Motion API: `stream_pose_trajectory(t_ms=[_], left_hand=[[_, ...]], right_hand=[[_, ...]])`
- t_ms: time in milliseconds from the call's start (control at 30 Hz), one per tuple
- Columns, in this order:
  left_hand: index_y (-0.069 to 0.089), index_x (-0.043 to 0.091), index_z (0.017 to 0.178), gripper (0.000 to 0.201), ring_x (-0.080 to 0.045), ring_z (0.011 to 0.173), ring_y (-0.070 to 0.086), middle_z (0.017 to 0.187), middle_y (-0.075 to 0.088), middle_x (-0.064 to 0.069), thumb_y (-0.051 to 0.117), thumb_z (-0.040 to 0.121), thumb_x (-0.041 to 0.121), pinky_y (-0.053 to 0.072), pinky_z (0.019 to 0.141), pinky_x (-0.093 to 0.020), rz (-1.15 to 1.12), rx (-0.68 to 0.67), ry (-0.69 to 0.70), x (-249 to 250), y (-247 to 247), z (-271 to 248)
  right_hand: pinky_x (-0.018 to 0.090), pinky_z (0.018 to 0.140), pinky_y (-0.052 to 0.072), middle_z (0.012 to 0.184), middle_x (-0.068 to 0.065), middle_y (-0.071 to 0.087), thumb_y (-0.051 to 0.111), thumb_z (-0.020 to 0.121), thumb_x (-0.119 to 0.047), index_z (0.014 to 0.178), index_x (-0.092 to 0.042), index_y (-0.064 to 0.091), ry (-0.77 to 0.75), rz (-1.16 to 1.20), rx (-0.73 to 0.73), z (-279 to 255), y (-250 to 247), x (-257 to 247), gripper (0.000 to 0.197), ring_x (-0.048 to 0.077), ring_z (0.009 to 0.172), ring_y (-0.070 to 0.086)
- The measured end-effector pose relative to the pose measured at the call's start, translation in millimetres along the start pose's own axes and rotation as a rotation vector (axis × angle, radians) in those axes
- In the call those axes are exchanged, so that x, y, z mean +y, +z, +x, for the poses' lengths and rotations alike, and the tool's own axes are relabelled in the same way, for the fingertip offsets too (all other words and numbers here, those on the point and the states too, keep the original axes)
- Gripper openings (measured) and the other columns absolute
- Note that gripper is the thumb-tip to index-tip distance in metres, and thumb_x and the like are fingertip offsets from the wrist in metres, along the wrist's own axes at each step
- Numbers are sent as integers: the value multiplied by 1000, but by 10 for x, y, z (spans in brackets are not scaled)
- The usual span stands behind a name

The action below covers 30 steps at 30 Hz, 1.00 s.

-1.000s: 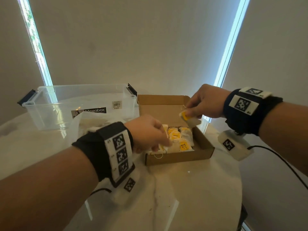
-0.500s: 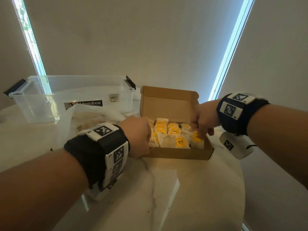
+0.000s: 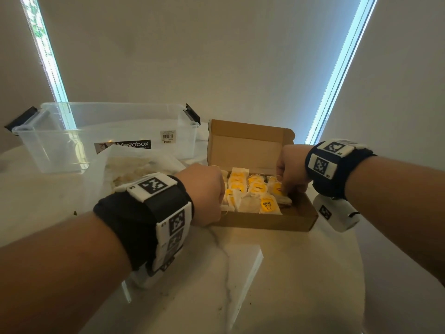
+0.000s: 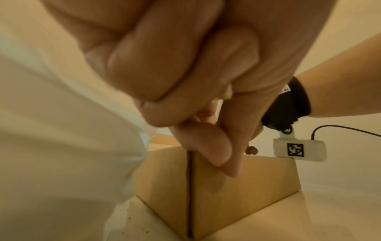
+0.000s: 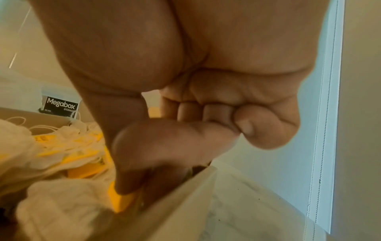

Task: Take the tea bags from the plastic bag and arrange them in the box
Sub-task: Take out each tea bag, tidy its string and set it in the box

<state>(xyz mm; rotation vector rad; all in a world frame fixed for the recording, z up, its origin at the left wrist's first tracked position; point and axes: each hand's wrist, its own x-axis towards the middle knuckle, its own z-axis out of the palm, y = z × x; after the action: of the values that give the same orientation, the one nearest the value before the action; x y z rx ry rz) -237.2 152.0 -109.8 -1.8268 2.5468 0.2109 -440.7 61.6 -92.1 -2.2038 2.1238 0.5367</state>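
Observation:
An open cardboard box [image 3: 265, 222] sits mid-table with several tea bags [image 3: 250, 186] with yellow tags inside. My right hand [image 3: 286, 191] reaches into the box's right side. Its thumb and index finger pinch a tea bag [image 3: 277, 189] by its yellow tag [image 5: 121, 203], close to the box's right wall [image 5: 181, 203]. My left hand [image 3: 207, 191] is curled at the box's left front corner. Its thumb [image 4: 230, 169] and index finger rest together on the outside of the front wall [image 4: 257, 187]. The plastic bag [image 3: 134, 165], with more tea bags, lies left of the box.
A clear plastic Megabox tub [image 3: 72, 141] stands at the back left, behind the plastic bag. The round marble table [image 3: 289, 273] drops off at its right edge [image 3: 356, 249], near the box. A cable trails from my right wrist camera [image 3: 337, 215].
My right hand has come down from above the lid and brought its tea bag into the box's right side. My left hand has drawn back from over the tea bags to the front left corner.

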Motion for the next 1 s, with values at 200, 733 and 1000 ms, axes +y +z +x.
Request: stream_pose_trajectory(t_ms=[200,733,1000], left_hand=[[66,13,90,36,-7,52,54,68,63,2,70,86,48,40,45,-19,-623,-50,-132,-74,-135,-18],[44,-6,130,35,-32,100,67,112,64,-26,28,99,-4,56,85,-43,-1986,-149,-253,79,-326,-23],[40,-10,133,45,-37,87,71,115,64,-31,25,105,22,61,79,-49,-2129,-194,-206,64,-304,18]], right_hand=[[30,72,62,79,2,77,79,82,-27,90,-9,74,49,176,28,-105,-137,65,21,14,69,75],[34,71,59,85,4,74,79,83,-37,95,-16,67,-311,669,238,-913,-453,-428,27,12,59,70],[36,78,63,72,-5,76,82,78,-41,84,-26,72,-412,621,300,-999,-356,-521,19,8,67,73]])
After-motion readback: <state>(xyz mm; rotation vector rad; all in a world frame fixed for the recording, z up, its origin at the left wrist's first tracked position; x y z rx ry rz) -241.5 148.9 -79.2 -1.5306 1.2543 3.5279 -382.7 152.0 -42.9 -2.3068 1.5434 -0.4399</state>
